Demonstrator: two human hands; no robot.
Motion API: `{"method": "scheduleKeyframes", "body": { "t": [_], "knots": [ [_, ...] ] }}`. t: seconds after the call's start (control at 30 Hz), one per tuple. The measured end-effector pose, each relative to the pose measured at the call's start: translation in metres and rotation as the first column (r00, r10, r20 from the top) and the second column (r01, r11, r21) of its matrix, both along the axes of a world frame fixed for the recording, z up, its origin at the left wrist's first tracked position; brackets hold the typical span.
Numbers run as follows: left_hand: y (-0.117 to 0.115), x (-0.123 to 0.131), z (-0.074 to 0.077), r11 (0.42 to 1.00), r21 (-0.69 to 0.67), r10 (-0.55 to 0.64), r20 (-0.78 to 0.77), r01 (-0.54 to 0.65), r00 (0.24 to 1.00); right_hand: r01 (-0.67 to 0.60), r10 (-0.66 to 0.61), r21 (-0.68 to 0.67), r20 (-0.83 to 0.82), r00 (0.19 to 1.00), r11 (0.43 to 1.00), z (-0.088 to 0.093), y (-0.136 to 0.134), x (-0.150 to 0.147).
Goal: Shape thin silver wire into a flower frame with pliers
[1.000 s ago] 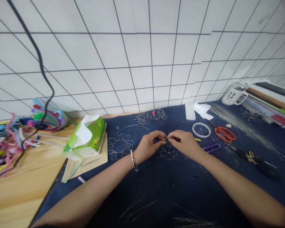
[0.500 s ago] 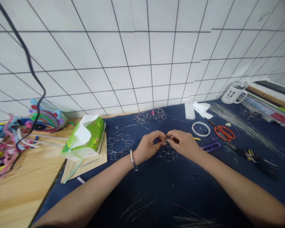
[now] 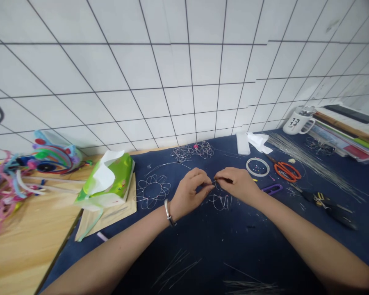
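A small flower shape of bent wire (image 3: 220, 201) hangs between my two hands above the dark blue cloth (image 3: 215, 246). My left hand (image 3: 194, 189), with a silver bangle at its wrist, pinches the wire between thumb and fingertips. From the other side my right hand (image 3: 237, 184) also pinches it, at the upper part. The fingertips partly hide where the wire is gripped. To the left of my left hand lies a finished-looking ring of wire petals (image 3: 153, 191). Two wire flowers (image 3: 193, 150), one with a pink bead, rest behind near the wall.
On the right lie a ring-shaped dish of beads (image 3: 257, 167), orange-handled scissors (image 3: 287, 171), a purple cutter (image 3: 272, 189), black pliers (image 3: 329, 207) and a wire bundle (image 3: 313, 162). A mug (image 3: 297, 121) stands farther back. A green tissue pack (image 3: 110, 180) lies left. Loose wires (image 3: 180, 268) lie in front.
My hands have drawn slightly apart, and more of the wire flower shows between and below them. The whole view has shifted a little.
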State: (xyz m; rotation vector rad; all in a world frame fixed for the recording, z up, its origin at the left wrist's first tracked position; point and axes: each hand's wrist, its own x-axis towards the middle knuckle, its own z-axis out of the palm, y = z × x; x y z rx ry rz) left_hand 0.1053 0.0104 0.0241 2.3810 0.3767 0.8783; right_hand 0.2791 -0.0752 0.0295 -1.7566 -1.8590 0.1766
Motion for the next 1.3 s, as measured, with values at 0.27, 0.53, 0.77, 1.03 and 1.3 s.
{"method": "scheduleKeyframes", "body": {
  "t": [0.27, 0.53, 0.77, 1.03, 1.3],
  "knots": [
    [-0.018, -0.001, 0.005, 0.993, 0.121, 0.017, -0.219, 0.009, 0.976, 0.037, -0.052, -0.098, -0.16, 0.986, 0.995, 0.002, 0.001, 0.002],
    [-0.021, 0.002, -0.003, 0.994, 0.107, 0.016, -0.28, 0.014, 0.96, 0.078, -0.111, -0.179, -0.183, 0.977, 0.981, 0.0, 0.002, 0.004],
    [-0.024, 0.003, -0.006, 0.992, 0.119, 0.006, -0.291, 0.03, 0.957, 0.127, -0.16, -0.225, -0.138, 0.977, 0.966, 0.005, 0.0, 0.002],
    [-0.026, 0.006, -0.012, 1.0, 0.026, 0.011, -0.235, -0.005, 0.972, 0.17, -0.205, -0.241, -0.127, 0.97, 0.955, 0.01, -0.001, 0.001],
    [-0.035, 0.016, -0.016, 0.985, -0.127, 0.093, -0.169, -0.115, 0.981, 0.162, -0.219, -0.267, -0.201, 0.955, 0.95, 0.01, -0.001, 0.0]
  ]
}}
